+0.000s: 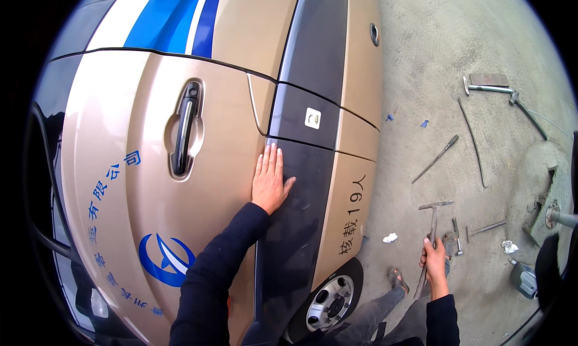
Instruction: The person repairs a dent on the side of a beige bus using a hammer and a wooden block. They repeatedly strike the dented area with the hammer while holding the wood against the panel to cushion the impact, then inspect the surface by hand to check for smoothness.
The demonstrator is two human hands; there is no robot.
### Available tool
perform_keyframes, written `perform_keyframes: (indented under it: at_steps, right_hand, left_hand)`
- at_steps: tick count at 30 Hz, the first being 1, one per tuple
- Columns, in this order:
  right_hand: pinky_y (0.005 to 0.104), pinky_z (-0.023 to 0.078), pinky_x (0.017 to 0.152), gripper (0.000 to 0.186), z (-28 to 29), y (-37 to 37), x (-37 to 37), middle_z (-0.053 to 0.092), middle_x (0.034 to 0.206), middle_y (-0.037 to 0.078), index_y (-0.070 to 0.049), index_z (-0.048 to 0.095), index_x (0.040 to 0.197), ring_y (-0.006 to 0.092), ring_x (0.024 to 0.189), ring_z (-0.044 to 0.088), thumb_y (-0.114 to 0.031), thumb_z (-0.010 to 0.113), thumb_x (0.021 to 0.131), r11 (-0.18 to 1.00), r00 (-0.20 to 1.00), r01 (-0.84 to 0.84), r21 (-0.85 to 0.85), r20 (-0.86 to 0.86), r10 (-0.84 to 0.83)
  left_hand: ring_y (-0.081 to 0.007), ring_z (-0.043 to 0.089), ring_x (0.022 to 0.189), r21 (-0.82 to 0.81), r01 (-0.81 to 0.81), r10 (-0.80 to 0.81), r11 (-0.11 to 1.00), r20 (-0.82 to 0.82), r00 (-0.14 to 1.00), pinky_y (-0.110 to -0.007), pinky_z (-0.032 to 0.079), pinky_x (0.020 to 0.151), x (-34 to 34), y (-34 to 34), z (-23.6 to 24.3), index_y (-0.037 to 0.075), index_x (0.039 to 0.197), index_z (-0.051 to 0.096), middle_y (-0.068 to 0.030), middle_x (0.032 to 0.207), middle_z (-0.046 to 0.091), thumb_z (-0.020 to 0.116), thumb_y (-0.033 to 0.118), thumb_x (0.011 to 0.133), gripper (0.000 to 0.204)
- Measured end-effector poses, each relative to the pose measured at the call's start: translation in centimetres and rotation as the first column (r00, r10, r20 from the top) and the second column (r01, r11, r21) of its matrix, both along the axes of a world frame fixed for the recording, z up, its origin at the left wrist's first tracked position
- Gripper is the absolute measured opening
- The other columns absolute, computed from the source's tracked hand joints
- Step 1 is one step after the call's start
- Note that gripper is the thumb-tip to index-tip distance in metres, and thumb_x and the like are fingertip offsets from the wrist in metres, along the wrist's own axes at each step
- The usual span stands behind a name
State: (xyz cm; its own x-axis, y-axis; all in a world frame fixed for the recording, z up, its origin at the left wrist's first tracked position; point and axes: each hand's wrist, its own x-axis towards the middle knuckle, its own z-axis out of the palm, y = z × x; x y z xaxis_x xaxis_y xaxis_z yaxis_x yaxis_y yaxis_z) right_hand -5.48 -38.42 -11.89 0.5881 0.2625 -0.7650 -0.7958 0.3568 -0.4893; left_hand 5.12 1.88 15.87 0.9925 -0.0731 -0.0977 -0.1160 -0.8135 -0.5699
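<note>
My left hand (271, 179) lies flat on the side of a gold vehicle, fingers stretched out, where the gold door panel (229, 135) meets the dark grey trim strip (298, 192). Below and to the right, clear of the bodywork, my right hand (435, 260) is closed around the handle of a hammer (435, 216). Its long, slim head is uppermost, above my fist. The black door handle (184, 129) sits up and left of my left hand. A small white square sticker (312, 118) is just above and right of it.
A wheel (330, 302) stands at the vehicle's lower edge. On the concrete floor lie more hammers (490, 89), a long bent bar (474, 142), a rod with a dark handle (436, 158), short metal pieces (487, 227) and crumpled white scraps (390, 238). A metal base (542, 189) stands far right.
</note>
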Motion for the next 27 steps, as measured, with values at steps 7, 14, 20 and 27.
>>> perform_keyframes:
  at_steps: [7, 14, 20, 27]
  right_hand:
    - [0.0273, 0.036, 0.038, 0.022, -1.7, -0.5, -1.0, 0.047, 0.066, 0.000, -0.007, 0.051, 0.106, 0.0098, 0.045, 0.044, -0.024, 0.063, 0.097, 0.979, 0.983, -0.184, -0.089, -0.013, 0.184]
    - [0.0298, 0.036, 0.036, 0.016, -7.2, -3.7, -2.2, 0.048, 0.063, 0.002, -0.005, 0.053, 0.102, 0.0123, 0.042, 0.044, -0.017, 0.062, 0.096, 0.944, 0.945, -0.293, -0.153, -0.195, 0.262]
    - [0.0372, 0.045, 0.040, 0.028, -15.8, -10.9, -3.2, 0.057, 0.068, 0.010, 0.004, 0.055, 0.107, 0.0213, 0.046, 0.054, -0.014, 0.067, 0.089, 0.714, 0.841, -0.533, -0.454, -0.190, 0.507]
    - [0.0488, 0.056, 0.079, 0.035, -18.0, -20.6, -2.2, 0.068, 0.094, 0.031, 0.009, 0.062, 0.097, 0.0446, 0.091, 0.069, -0.019, 0.072, 0.079, 0.057, 0.519, -0.549, -0.834, -0.286, 0.805]
  left_hand:
    - [-0.0356, 0.014, 0.152, 0.023, -0.020, 0.019, 1.000, 0.037, 0.999, -0.046, 0.012, 0.124, 2.2, 0.0, -2.2, -0.008, 0.151, 0.028, -0.0252, 0.161, 0.020, 0.062, 0.043, 0.093, 0.085]
    - [-0.0344, 0.017, 0.152, -0.035, -0.031, 0.035, 0.999, 0.103, 0.994, -0.046, 0.014, 0.123, 4.6, 0.3, -2.9, -0.006, 0.149, 0.035, -0.0230, 0.161, 0.023, 0.064, 0.041, 0.091, 0.080]
    - [-0.0341, 0.023, 0.150, -0.324, -0.031, 0.039, 0.946, 0.018, 0.999, -0.048, 0.019, 0.121, 2.7, -1.9, -1.4, -0.001, 0.149, 0.034, -0.0197, 0.158, 0.030, 0.068, 0.033, 0.090, 0.077]
    - [-0.0340, 0.027, 0.148, -0.334, -0.139, 0.195, 0.932, 0.142, 0.970, -0.052, 0.019, 0.121, -5.7, -2.4, 5.5, 0.001, 0.145, 0.042, -0.0177, 0.156, 0.036, 0.070, 0.028, 0.088, 0.069]
